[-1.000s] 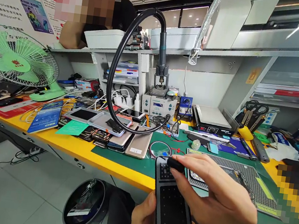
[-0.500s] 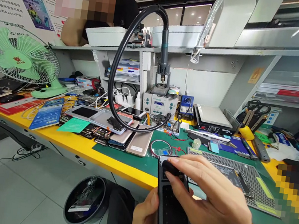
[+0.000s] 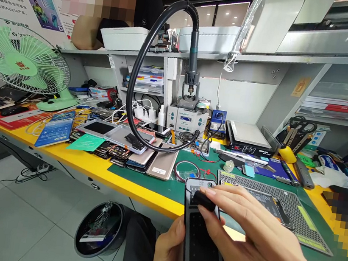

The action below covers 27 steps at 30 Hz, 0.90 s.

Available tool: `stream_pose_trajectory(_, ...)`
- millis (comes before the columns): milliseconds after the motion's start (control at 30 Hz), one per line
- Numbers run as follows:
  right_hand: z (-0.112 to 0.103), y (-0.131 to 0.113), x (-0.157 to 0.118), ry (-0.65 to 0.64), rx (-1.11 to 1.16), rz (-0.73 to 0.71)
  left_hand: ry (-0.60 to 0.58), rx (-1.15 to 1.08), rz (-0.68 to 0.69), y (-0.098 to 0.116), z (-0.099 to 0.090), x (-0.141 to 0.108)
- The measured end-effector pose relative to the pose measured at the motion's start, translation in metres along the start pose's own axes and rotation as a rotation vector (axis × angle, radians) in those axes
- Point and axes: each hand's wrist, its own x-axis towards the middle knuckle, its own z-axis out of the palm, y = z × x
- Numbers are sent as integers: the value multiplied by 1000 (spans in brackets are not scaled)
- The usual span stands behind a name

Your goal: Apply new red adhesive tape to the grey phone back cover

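My left hand (image 3: pixel 167 245) grips a slim phone-shaped panel (image 3: pixel 204 254) by its edges, thumb along the near left side. The panel tilts up toward me; a dark rectangle with small dots fills its middle, and a pale printed strip runs along the top. Over its upper part, my right hand (image 3: pixel 256 235) pinches a short black curled piece (image 3: pixel 205 200) between thumb and fingertips; whether it is still attached to the panel I cannot tell. Behind my right hand, an opened device with a battery (image 3: pixel 267 202) lies on a perforated metal plate (image 3: pixel 312 221).
A hot-air station (image 3: pixel 190 120) with a looping black hose (image 3: pixel 132 78) stands at the back. Stacked phones and parts (image 3: pixel 119 154) crowd the left of the green mat (image 3: pixel 141 180). A black bin (image 3: pixel 99 230) is below. Another person's arm (image 3: pixel 86 33) rests on the shelf.
The black piece now looks shorter and more curled in my right fingers, and more of the panel's pale top strip shows. My right hand has shifted slightly right and down.
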Motion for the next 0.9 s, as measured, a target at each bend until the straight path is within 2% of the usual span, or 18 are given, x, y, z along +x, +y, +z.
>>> stream_pose_trajectory(100, 1, 1, 0, 16, -2, 8, -9, 6, -42, -1, 5, -1)
stream_pose_trajectory(233, 2, 3, -2, 10, 15, 10, 45, -26, 28, -3, 0, -2)
stream_pose_trajectory(500, -1, -1, -2, -35, 14, -27, 102, -41, 62, -4, -9, -1)
stream_pose_trajectory(767, -3, -5, -9, -52, 41, -44, 131, 22, 6, 0, -5, -2)
stream_pose_trajectory(900, -5, -8, -12, -51, 48, -58, 97, 28, -7, 0, -6, -3)
